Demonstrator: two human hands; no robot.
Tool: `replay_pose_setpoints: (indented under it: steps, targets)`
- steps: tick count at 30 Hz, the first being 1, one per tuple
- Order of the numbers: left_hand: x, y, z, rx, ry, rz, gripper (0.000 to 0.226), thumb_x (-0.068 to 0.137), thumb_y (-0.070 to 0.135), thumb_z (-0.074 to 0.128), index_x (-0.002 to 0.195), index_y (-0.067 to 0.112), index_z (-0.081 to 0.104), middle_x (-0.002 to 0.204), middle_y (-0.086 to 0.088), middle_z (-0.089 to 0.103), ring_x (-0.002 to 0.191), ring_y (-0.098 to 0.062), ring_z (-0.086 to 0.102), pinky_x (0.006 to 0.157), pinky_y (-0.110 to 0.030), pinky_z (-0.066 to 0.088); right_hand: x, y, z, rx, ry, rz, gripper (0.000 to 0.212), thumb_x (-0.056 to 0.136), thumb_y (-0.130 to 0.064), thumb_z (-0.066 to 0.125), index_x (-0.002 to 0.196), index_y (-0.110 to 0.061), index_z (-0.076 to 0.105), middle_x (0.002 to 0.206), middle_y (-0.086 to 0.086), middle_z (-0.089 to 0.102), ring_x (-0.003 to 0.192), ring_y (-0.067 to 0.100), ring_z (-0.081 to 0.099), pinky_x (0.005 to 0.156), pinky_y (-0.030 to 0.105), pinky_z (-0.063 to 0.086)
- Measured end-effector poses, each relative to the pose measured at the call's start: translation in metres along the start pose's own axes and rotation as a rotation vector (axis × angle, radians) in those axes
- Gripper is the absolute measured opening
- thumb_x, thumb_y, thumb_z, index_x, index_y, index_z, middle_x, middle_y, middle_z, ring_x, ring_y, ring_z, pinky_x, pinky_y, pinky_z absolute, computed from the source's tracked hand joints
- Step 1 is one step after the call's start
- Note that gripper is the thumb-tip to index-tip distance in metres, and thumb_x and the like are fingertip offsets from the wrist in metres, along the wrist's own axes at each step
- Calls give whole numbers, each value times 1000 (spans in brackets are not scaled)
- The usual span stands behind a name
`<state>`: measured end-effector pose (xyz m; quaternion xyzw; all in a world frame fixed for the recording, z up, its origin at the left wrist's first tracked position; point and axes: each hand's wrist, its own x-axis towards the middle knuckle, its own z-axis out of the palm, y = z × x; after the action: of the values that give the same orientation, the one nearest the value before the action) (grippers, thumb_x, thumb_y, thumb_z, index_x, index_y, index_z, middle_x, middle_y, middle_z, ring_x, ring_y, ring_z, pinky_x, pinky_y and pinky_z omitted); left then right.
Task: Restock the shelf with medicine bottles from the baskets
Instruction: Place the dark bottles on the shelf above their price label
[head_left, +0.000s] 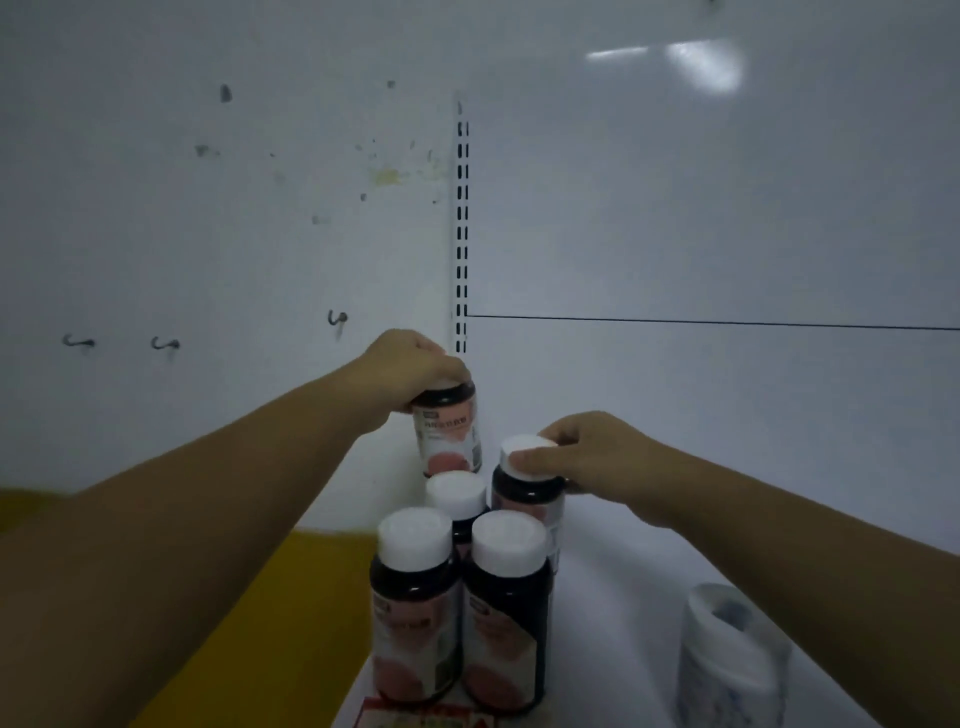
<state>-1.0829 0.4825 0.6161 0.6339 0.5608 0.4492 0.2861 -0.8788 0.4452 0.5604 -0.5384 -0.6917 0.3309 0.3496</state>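
1. Setting down stock: by the look of it, the placing step of the restocking, with both hands busy over the white shelf (649, 545).
2. Gripping the rear bottle (449, 431) from above with the left hand (415, 364), fingers curled over the cap and hiding it. Held near the back edge of the shelf, just in front of the slotted upright (461, 234), slightly tilted. Base hidden behind the middle bottle (456, 493), so impossible to tell whether resting or lifted.
3. Pinching the white cap of the right bottle (527, 499) with the right hand (597, 452), thumb at the front of the cap, other fingers close together behind it. Upright, just beside the middle bottle.
4. Already placed nearer the front edge: the front-left bottle (415, 613) and the front-right bottle (506, 623), side by side, close enough to touch, right behind a red price label (426, 719).
5. Next, probably: straighten the rear bottle, seat both firmly behind the row, then let go. Calls for care, with neighbours packed closely and likely easy to topple.
6. Containers: no basket in view, so remaining stock not possible to judge. All five bottles dark with white caps closed, contents not visible. Toward the front right corner, apart from the group, a blurred white bottle (727, 665) — standing or lying, cannot tell.
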Motion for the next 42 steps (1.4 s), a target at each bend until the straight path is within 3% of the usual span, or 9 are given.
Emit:
replay_pose_setpoints:
  steps: [9, 14, 18, 21, 27, 30, 33, 38, 42]
  targets:
    - [13, -33, 32, 218, -408, -117, 17, 66, 18, 80, 76, 14, 66, 90, -7, 64, 88, -24, 62, 69, -34, 59, -8, 7, 4, -11, -161, 91, 32, 72, -28, 77, 97, -10, 71, 99, 4, 72, 94, 16, 67, 89, 31, 55]
    - [10, -39, 40, 365, -465, -120, 26, 66, 26, 79, 84, 10, 68, 87, -4, 64, 76, -17, 59, 54, -24, 50, -13, 8, 4, -31, -171, 96, 33, 76, -29, 74, 104, -13, 67, 105, 2, 70, 97, 14, 66, 90, 30, 54]
    - [13, -40, 41, 399, -480, -122, 40, 69, 35, 77, 97, 9, 67, 98, -6, 64, 85, -20, 60, 68, -29, 53, -15, 12, 5, -42, -166, 95, 33, 80, -41, 68, 102, -16, 70, 101, -3, 70, 99, 14, 64, 93, 32, 53]
    - [13, -36, 38, 489, -429, -50, 58, 77, 54, 65, 120, 16, 55, 123, -6, 54, 106, -22, 52, 86, -32, 43, -18, 14, 0, -69, -53, 57, 48, 85, -56, 53, 114, -19, 64, 123, -5, 62, 113, 15, 56, 102, 35, 45]
    - [-12, 19, 38, 834, -291, 430, 69, 83, 60, 51, 140, 25, 34, 151, -3, 33, 126, -21, 45, 104, -35, 36, -45, 23, -53, -921, 138, -56, 67, 94, -55, 29, 148, -17, 20, 159, 4, 12, 147, 22, 5, 117, 41, 9]
    - [-34, 53, 66, 937, -401, 423, 78, 85, 66, 39, 149, 27, 15, 160, -2, 10, 146, -23, 14, 118, -42, 16, -82, 27, -90, -1139, 149, -107, 66, 95, -54, 28, 149, -17, 15, 160, 6, 4, 147, 21, -4, 118, 44, 2]
    - [-62, 87, 107, 1113, -484, 389, 83, 84, 71, 27, 149, 30, -2, 160, -4, -11, 147, -23, -11, 119, -51, 0, -128, 31, -127, -1214, 147, -65, 68, 94, -55, 30, 149, -17, 15, 160, 6, 5, 147, 21, -3, 118, 45, 3]
    - [-129, 149, 191, 927, -496, 528, 78, 86, 69, 26, 150, 30, 5, 161, -2, -1, 147, -20, -5, 119, -46, 0, -228, 53, -183, -1208, 180, -7, 69, 93, -55, 34, 149, -17, 16, 160, 6, 10, 147, 21, 1, 118, 43, 7]
    - [-194, 192, 269, 816, -540, 690, 74, 88, 64, 29, 150, 26, 15, 159, 2, 15, 145, -19, 17, 116, -37, 12, -323, 82, -234, -1191, 236, 92, 69, 93, -55, 36, 148, -20, 18, 159, 5, 11, 147, 21, 3, 118, 43, 9]
